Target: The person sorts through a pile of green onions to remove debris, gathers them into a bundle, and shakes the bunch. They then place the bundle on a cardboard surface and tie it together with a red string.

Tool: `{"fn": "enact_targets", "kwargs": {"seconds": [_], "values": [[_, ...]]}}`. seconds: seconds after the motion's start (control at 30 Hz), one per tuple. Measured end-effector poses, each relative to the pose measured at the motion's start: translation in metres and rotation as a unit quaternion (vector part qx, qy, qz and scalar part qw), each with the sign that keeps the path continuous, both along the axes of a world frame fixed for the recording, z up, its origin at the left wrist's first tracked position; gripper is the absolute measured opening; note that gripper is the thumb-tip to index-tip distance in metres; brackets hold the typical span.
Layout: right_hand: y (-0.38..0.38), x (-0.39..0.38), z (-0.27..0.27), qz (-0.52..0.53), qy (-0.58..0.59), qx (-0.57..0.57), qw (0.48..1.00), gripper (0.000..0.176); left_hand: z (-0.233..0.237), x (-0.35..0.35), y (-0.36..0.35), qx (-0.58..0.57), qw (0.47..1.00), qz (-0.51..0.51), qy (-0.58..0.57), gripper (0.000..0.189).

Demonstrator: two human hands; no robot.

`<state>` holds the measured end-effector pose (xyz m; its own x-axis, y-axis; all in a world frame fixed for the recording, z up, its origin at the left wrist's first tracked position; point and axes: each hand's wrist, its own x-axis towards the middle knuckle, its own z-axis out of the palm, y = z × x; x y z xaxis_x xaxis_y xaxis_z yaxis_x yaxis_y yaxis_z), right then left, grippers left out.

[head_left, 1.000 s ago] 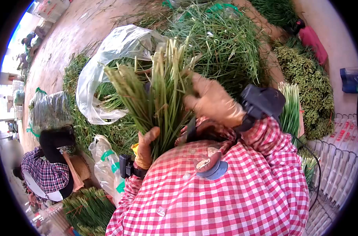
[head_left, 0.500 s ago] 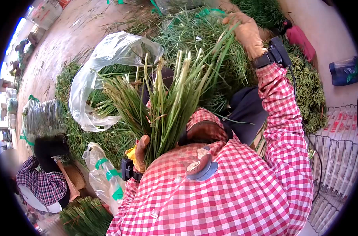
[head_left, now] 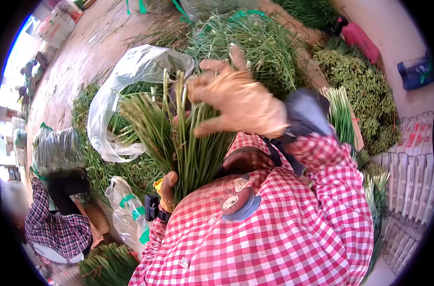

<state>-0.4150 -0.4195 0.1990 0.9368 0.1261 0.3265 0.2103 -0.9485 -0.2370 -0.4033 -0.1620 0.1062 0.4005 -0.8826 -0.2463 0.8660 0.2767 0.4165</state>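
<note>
My left hand (head_left: pixel 168 188), in a tan glove, is wrapped round the lower part of a bunch of long green stalks (head_left: pixel 179 138) held against my chest. Only its thumb side shows; the stalks hide the other fingers. The bunch fans upward, its pale ends uneven at the top. My gloved right hand (head_left: pixel 243 100) is slightly blurred, its fingers spread across the bunch's upper right side. It overlaps some stalks there. Beyond the bunch lies a clear plastic bag (head_left: pixel 105 114) with green stalks in its mouth.
Loose greens (head_left: pixel 250 43) are heaped on the floor ahead. At right are a pile of bumpy green stems (head_left: pixel 355 90), an upright bundle (head_left: pixel 340 114) and white ribbed crates (head_left: pixel 410 186). A person in a checked shirt (head_left: pixel 60 221) sits at left, near a wrapped bale (head_left: pixel 59 150).
My right hand has swung from the upper right, where it held long thin leaves, down and left to the bunch; those leaves no longer show in it. My left hand keeps its hold.
</note>
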Motion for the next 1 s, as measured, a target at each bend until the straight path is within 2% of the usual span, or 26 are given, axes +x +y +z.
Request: {"fn": "enact_targets", "kwargs": {"seconds": [0.03,0.1,0.2,0.23,0.3,0.37,0.4,0.43,0.47,0.53,0.57,0.6,0.63,0.67,0.7,0.77,0.8,0.83,0.87,0.9,1.0], "values": [[0.007,0.003,0.003,-0.02,0.114,-0.019,0.993,0.043,0.0,-0.001,0.0,-0.003,1.0,-0.007,0.002,0.078],[0.0,0.005,-0.011,0.001,0.04,0.043,0.998,0.033,-0.002,-0.006,-0.001,-0.013,1.0,-0.007,0.005,0.078],[-0.034,0.025,-0.044,0.032,0.009,0.021,0.999,0.029,-0.009,-0.005,0.0,-0.017,1.0,0.007,0.005,0.078],[-0.036,0.025,-0.029,-0.113,0.101,0.106,0.983,0.025,-0.01,-0.004,0.001,-0.021,1.0,0.008,0.003,0.078],[-0.062,0.029,-0.046,-0.114,-0.023,0.035,0.993,0.022,-0.013,-0.005,0.002,-0.033,0.999,0.011,0.002,0.078],[-0.095,0.027,-0.064,-0.08,-0.015,0.26,0.962,0.02,-0.015,-0.007,0.005,-0.042,0.999,0.016,-0.002,0.078],[-0.12,0.031,-0.079,-0.068,-0.135,0.066,0.986,0.021,-0.015,-0.007,0.006,-0.047,0.999,0.018,-0.005,0.078],[-0.13,0.028,-0.07,-0.201,-0.019,-0.007,0.979,0.02,-0.016,-0.008,0.006,-0.052,0.998,0.019,-0.007,0.078],[-0.194,0.041,-0.132,-0.23,-0.06,-0.048,0.97,0.017,-0.017,-0.008,0.006,-0.059,0.998,0.02,-0.008,0.079],[-0.216,0.032,-0.166,-0.405,0.119,-0.183,0.888,0.03,-0.018,-0.007,0.01,-0.073,0.997,0.027,-0.011,0.079],[-0.2,0.033,-0.144,-0.48,0.205,-0.243,0.818,0.041,-0.019,-0.006,0.012,-0.079,0.996,0.031,-0.012,0.079],[-0.181,0.015,-0.126,-0.402,0.0,-0.133,0.906,0.042,-0.019,-0.005,0.016,-0.082,0.996,0.035,-0.012,0.079],[-0.128,-0.011,-0.068,-0.296,-0.202,-0.011,0.934,0.042,-0.022,-0.001,0.018,-0.082,0.996,0.041,-0.01,0.079],[-0.094,-0.022,-0.038,-0.238,-0.173,0.156,0.943,0.039,-0.018,-0.003,0.024,-0.037,0.999,0.031,0.005,0.078],[-0.068,-0.026,-0.023,-0.174,-0.136,0.319,0.922,0.035,-0.015,-0.005,0.024,-0.033,0.998,0.048,0.006,0.078],[-0.043,-0.026,-0.018,0.054,-0.127,0.334,0.933,0.04,-0.011,-0.009,0.022,-0.024,0.997,0.077,0.007,0.077],[-0.027,-0.023,-0.01,0.011,-0.094,0.148,0.984,0.046,-0.016,-0.01,0.025,-0.027,0.997,0.068,0.001,0.077],[-0.013,-0.019,-0.004,-0.031,-0.057,-0.044,0.997,0.051,-0.023,-0.009,0.028,-0.031,0.998,0.059,-0.006,0.077],[-0.014,-0.002,-0.024,-0.02,-0.06,-0.051,0.997,0.066,-0.029,-0.003,0.026,-0.036,0.998,0.052,-0.013,0.076],[-0.01,0.006,-0.03,-0.006,-0.037,0.006,0.999,0.077,-0.028,-0.002,0.024,-0.044,0.997,0.055,-0.014,0.076],[0.006,0.012,-0.01,0.008,0.102,0.073,0.992,0.086,-0.03,-0.007,0.029,-0.084,0.993,0.076,-0.024,0.075]]}}
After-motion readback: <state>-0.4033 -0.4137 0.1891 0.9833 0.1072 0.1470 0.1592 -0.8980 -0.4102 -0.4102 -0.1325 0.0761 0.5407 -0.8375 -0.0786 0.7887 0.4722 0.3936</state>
